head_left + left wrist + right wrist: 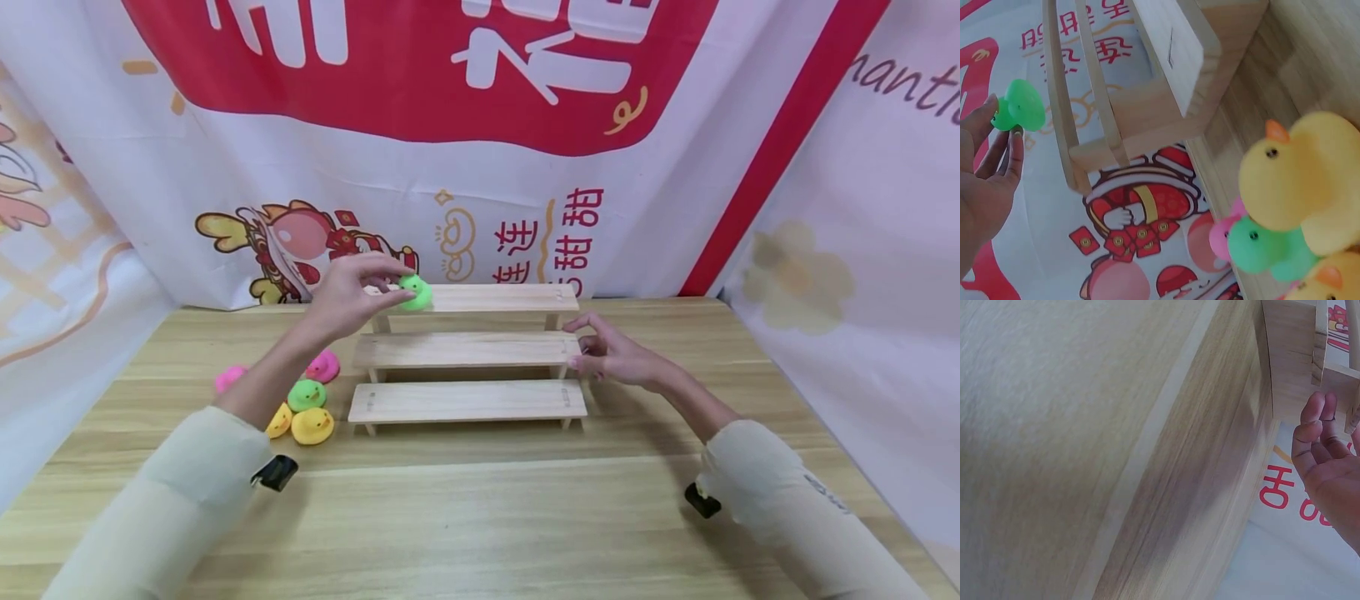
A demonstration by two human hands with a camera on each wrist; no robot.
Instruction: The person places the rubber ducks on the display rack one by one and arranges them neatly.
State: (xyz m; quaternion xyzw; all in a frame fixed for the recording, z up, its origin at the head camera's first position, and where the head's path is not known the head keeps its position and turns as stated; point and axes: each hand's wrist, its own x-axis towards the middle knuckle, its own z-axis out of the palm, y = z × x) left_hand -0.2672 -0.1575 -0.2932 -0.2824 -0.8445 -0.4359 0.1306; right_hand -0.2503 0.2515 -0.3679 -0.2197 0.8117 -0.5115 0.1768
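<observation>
My left hand [351, 293] pinches a green rubber duck [417, 293] between thumb and fingers, at the left end of the top shelf of a three-tier wooden stand [465, 402]. In the left wrist view the same green duck [1025, 106] shows at the fingertips, apart from the planks. My right hand [618, 354] holds the right end of the middle shelf [465, 350], its thumb at the front edge and a finger at the back. In the right wrist view its curled fingers [1312, 434] lie close beside the plank ends.
Left of the stand sit several more ducks: a yellow duck [312, 426], a green duck [307, 395] and a pink duck [325, 366] among them. My left forearm passes over part of this group. A printed cloth [420, 167] hangs behind the wooden table [465, 525].
</observation>
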